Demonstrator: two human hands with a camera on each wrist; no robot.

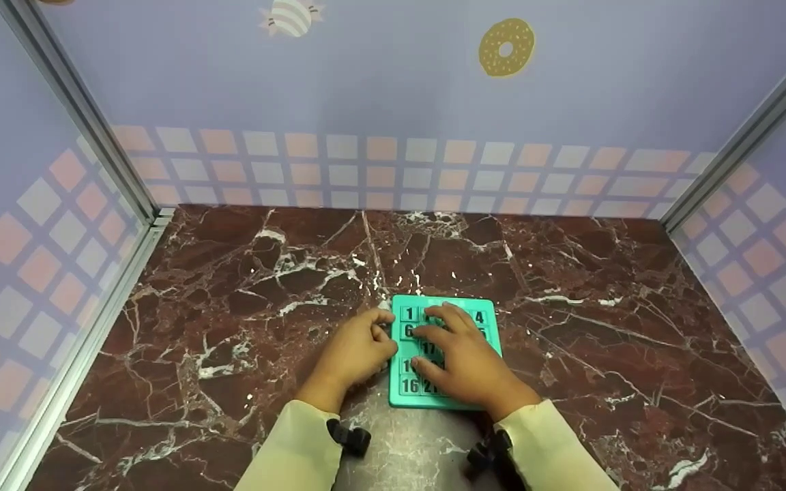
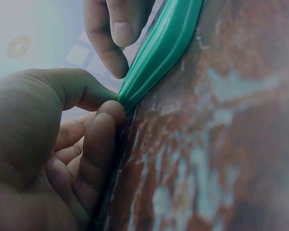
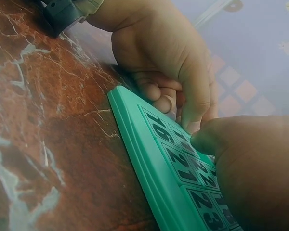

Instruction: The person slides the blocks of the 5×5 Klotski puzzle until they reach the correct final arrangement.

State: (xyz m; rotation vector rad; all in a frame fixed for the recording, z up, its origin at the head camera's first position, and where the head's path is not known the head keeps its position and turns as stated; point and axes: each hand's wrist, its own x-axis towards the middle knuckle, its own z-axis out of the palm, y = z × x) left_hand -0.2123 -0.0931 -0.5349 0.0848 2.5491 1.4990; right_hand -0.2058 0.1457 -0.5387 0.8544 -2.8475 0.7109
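A: Closest to us?

B: Two pale sleeves are showing at btm, w/ a blk gadget sitting at each wrist.

A: L hand?

B: Sitting at L side of the no. puzzle. Per L wrist view, thumb + forefinger are pinching the puzzle's edge; other fingers are curling twd palm.

A: R hand?

B: Lying over the puzzle, fingers spreading apart above the tiles, thumb pointing twd L hand. Can't tell which fingertips are actually pressing.

A: Puzzle itself?

B: Turq., lying on the table, approx. mid, a bit to R, btwn the arms. Nos. 1, 4, 6, 16, 21 are showing; a bare turq. spot is showing L of 17. R hand is covering much of the R side.

A: Farther out?

B: Table is running back, dk red-brown marble w/ pale veins. White specks are lying just past puzzle's far edge. Lilac wall is standing behind, w/ a pink + white check band running along its foot; higher up, a doughnut pic and a striped sweet pic are showing.
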